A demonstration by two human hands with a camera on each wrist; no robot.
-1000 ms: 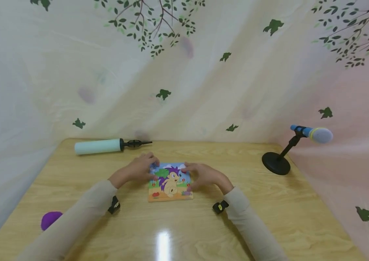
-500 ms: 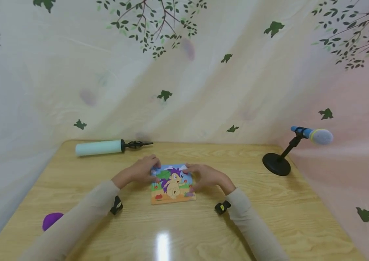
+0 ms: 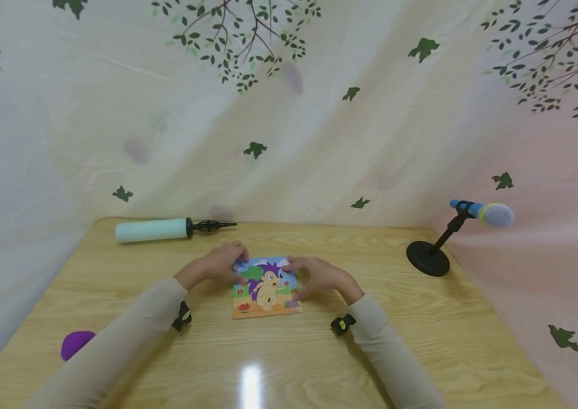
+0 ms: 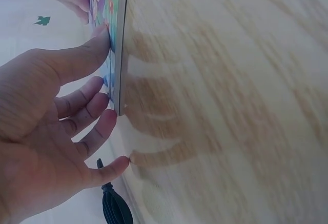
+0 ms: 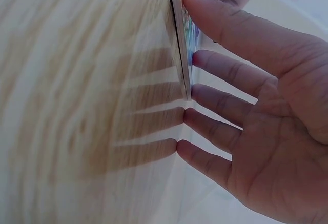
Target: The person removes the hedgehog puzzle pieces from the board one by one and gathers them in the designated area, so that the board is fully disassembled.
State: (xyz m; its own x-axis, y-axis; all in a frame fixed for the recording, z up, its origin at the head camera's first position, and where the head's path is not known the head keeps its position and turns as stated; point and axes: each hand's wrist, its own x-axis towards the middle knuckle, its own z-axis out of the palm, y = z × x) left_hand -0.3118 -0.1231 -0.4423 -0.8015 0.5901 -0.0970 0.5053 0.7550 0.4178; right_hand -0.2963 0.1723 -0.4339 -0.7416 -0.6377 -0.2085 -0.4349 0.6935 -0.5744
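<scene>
While the hedgehog board [image 3: 267,292] lies between, left hand [image 3: 219,263] and right hand [image 3: 322,275], spread wide, touch it.

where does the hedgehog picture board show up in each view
Head: hedgehog picture board just below centre, between left hand and right hand.
Left wrist: edge-on, upper left of centre.
Right wrist: edge-on, top, slightly right of centre.
Shared landmark: wood-grain table, in all three.

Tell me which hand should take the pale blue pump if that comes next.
Probably the left hand: it touches the left side of the picture board, with the pump just beyond it. The right hand is at the board's opposite side and would have to reach past the left.
</scene>
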